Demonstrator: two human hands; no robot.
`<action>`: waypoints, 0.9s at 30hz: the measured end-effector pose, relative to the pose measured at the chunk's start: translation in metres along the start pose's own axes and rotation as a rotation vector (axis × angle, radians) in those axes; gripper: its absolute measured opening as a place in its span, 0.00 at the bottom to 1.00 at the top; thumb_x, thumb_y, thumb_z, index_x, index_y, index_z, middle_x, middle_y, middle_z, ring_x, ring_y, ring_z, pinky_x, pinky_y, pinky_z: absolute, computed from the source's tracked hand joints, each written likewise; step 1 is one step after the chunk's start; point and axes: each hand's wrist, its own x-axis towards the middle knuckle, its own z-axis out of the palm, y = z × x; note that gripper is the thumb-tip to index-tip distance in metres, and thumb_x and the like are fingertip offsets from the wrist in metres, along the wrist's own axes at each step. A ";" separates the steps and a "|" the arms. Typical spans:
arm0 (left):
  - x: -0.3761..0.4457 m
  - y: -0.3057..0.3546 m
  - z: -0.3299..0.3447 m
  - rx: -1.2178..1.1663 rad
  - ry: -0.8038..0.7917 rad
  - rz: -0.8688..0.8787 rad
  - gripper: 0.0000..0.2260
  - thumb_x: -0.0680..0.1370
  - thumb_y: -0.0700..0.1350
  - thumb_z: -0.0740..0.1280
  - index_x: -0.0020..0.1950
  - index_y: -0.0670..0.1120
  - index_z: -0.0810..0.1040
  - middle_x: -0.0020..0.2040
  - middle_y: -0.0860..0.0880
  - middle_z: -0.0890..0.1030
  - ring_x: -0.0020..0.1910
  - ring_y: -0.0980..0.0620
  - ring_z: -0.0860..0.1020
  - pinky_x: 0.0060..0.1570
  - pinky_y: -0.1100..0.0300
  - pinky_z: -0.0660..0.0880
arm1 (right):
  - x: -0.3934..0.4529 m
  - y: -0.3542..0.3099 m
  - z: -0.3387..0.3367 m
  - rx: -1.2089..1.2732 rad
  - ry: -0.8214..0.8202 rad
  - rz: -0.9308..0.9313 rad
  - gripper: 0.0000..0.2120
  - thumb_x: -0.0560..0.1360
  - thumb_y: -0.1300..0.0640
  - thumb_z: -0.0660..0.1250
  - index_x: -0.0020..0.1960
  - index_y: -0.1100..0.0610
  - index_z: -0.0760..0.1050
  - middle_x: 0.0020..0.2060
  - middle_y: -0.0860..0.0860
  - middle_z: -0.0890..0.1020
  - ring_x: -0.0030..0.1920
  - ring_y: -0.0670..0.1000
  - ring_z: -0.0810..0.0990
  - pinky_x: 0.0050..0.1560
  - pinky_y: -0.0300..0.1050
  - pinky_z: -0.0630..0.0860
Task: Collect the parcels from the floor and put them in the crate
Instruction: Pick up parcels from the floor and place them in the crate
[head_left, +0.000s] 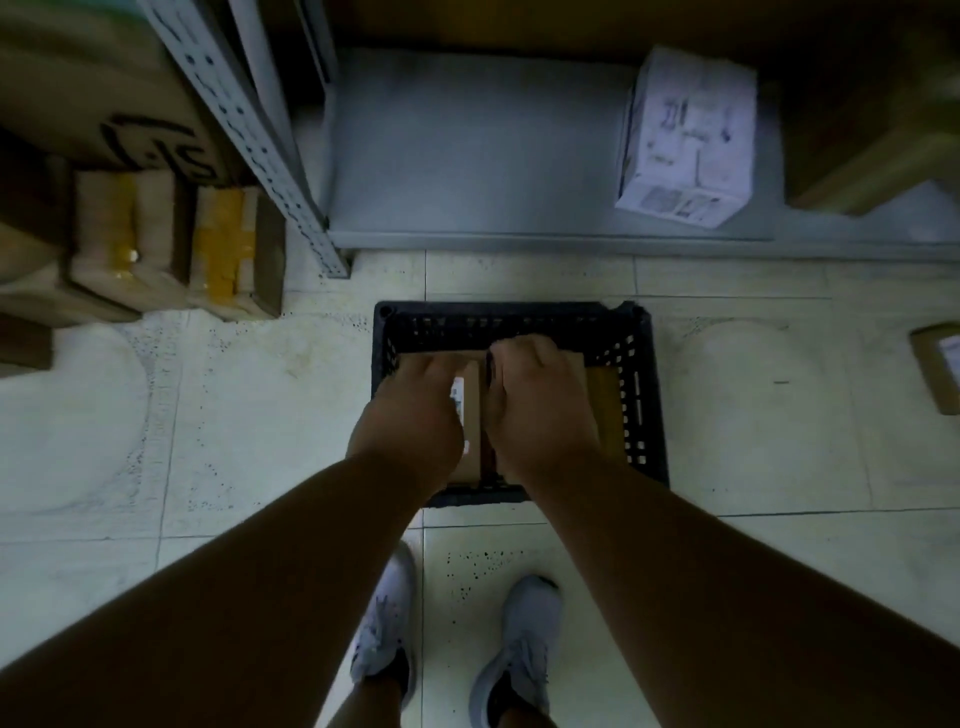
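Readable text, as you are seeing it from the head camera:

1. Large cardboard box (98, 98) on the left: black hand-drawn marker characters are showing on its face, upside down to you; they are reading roughly as "S-1", though the strokes are too dim to be sure.
2. White box (688, 135) on the low grey shelf (467, 156): dark printing and small pictures are covering its faces, all blurring beyond reading.
3. Brown parcel (467, 415) in the black crate (644, 395): a white barcode label (458, 397) is peeking out; its print is too small to read.
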 end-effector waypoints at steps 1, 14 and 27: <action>-0.013 0.018 -0.024 -0.018 0.063 0.041 0.24 0.78 0.38 0.63 0.73 0.52 0.67 0.69 0.46 0.71 0.64 0.45 0.73 0.60 0.51 0.73 | -0.005 -0.014 -0.031 0.042 0.077 0.008 0.17 0.79 0.57 0.62 0.67 0.56 0.72 0.62 0.53 0.73 0.61 0.52 0.72 0.61 0.44 0.70; -0.170 0.219 -0.214 -0.151 0.270 0.466 0.21 0.78 0.39 0.63 0.70 0.51 0.69 0.66 0.50 0.72 0.63 0.50 0.72 0.60 0.55 0.71 | -0.136 -0.117 -0.328 0.179 0.568 -0.079 0.20 0.75 0.59 0.68 0.66 0.60 0.73 0.61 0.58 0.76 0.61 0.59 0.76 0.62 0.59 0.74; -0.199 0.301 -0.294 -0.141 0.199 0.982 0.18 0.79 0.42 0.62 0.69 0.50 0.72 0.64 0.49 0.74 0.61 0.51 0.73 0.57 0.60 0.70 | -0.206 -0.141 -0.404 0.186 0.918 0.201 0.20 0.74 0.57 0.69 0.65 0.57 0.72 0.59 0.54 0.76 0.59 0.53 0.75 0.62 0.54 0.73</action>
